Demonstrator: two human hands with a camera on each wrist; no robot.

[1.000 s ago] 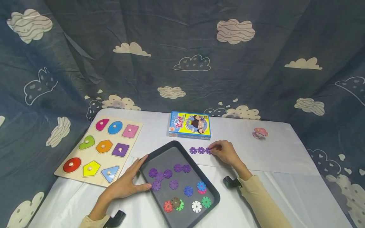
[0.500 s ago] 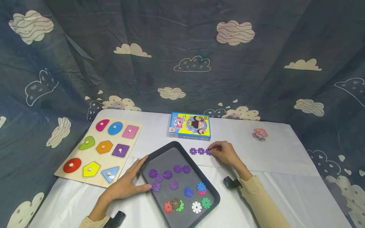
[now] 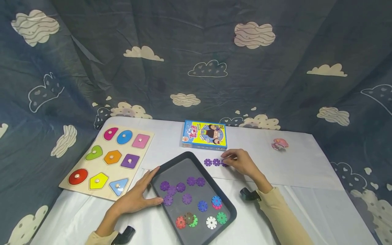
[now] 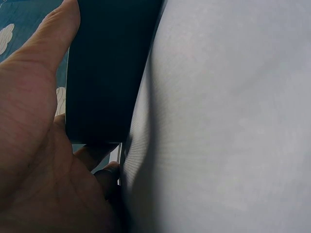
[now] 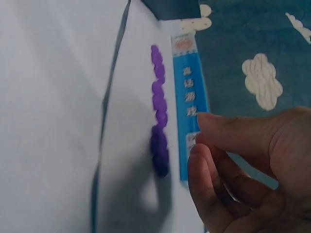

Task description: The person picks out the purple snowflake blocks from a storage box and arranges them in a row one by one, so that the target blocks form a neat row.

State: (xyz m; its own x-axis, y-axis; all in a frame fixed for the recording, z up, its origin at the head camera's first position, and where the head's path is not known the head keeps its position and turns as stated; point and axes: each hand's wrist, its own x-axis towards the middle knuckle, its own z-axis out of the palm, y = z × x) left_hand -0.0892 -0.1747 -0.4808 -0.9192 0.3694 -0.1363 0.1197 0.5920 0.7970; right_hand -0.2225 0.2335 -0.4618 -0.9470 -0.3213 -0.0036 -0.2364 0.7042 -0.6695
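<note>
My left hand (image 3: pixel 136 197) holds a dark grey tray (image 3: pixel 211 180) at its left corner, thumb on one side and fingers on the other; the left wrist view shows the tray's dark wall (image 4: pixel 104 73) between them. Notched plastic discs in several colours lie in the tray, among them a purple disc (image 3: pixel 186 198). Beyond the tray, three purple discs (image 3: pixel 216 162) lie in a row on the white cloth. My right hand (image 3: pixel 242 161) hovers over the right end of this row, partly covering the third disc. In the right wrist view, its thumb and forefinger (image 5: pixel 199 170) hold nothing.
A blue and yellow card-game box (image 3: pixel 204 135) lies just behind the row. On the left is a wooden puzzle board (image 3: pixel 102 141) with knobbed shapes. A small pink toy (image 3: pixel 279 144) stands at right. A cloud-print curtain (image 3: pixel 159 30) hangs behind the table.
My right hand has lifted slightly up and off the third purple disc, which stays in the row. The left hand and tray have not moved.
</note>
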